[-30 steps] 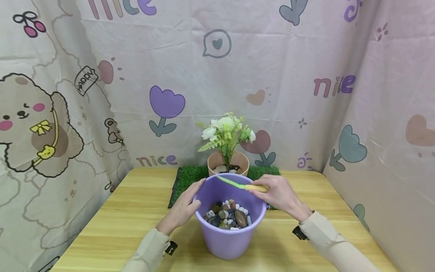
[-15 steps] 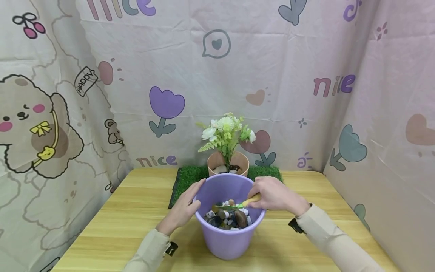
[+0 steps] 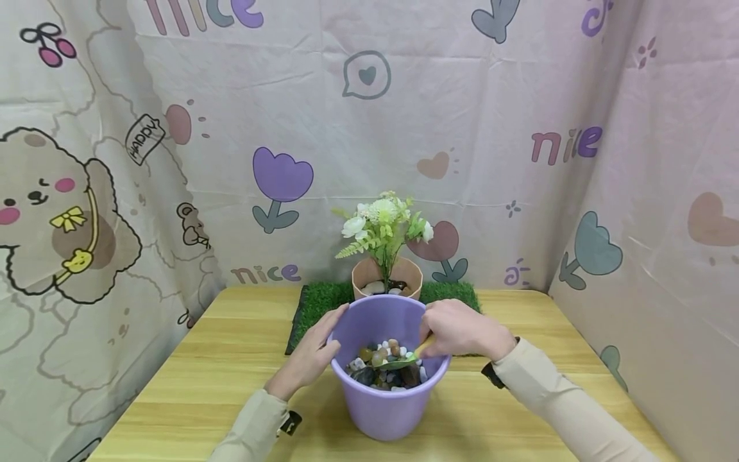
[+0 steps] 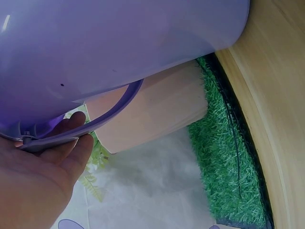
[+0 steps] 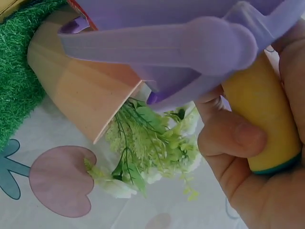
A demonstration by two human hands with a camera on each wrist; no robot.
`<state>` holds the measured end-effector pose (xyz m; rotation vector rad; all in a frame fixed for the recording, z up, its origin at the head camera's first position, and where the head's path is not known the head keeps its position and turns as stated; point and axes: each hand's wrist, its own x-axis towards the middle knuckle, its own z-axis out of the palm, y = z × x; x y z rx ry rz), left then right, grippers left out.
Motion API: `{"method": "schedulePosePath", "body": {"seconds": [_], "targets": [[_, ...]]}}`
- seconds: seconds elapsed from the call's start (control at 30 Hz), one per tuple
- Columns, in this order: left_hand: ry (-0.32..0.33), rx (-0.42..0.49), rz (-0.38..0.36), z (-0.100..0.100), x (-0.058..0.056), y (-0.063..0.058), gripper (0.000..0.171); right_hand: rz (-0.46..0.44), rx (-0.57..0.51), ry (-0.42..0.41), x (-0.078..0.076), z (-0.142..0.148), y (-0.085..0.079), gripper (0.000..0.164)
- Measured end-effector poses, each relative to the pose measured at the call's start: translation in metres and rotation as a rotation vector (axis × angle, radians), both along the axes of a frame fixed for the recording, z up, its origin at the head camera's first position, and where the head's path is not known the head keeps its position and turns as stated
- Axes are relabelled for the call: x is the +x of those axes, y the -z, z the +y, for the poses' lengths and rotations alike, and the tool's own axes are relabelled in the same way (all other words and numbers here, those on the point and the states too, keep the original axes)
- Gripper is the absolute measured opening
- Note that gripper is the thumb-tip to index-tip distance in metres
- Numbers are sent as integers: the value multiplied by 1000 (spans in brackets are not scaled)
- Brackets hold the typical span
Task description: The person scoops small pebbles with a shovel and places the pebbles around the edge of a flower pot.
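A purple bucket (image 3: 388, 410) stands upright on the table with a layer of mixed pebbles (image 3: 381, 354) at its bottom. My left hand (image 3: 312, 350) holds its left rim, thumb over the edge. The left wrist view shows those fingers (image 4: 78, 157) at the lowered purple handle (image 4: 109, 114) outside the wall. My right hand (image 3: 462, 328) reaches over the right rim and grips the yellow handle (image 5: 267, 119) of a small garden trowel. The green trowel blade (image 3: 395, 364) lies among the pebbles, its tip partly hidden by them.
Behind the bucket, a peach flowerpot (image 3: 359, 277) holds white flowers (image 3: 383, 215), greenery and some stones. It stands by a mat of artificial grass (image 3: 329, 301) on the wooden table (image 3: 231, 366). A printed cloth (image 3: 491, 160) hangs around the back and sides.
My right hand has brought the trowel from above the bucket's rim down inside, its blade now in the pebbles. The left hand and the bucket stay in place.
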<state>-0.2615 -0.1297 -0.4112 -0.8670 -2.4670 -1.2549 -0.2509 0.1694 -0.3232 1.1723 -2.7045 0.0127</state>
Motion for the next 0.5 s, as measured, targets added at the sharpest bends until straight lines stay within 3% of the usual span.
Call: {"method": "schedulePosePath", "body": {"seconds": [0.23, 0.5], "targets": [[3, 6, -32, 1, 1, -1, 67, 78, 25, 20, -5, 0, 5, 21], [-4, 8, -21, 0, 0, 0, 68, 116, 57, -7, -6, -2, 3, 16]]}}
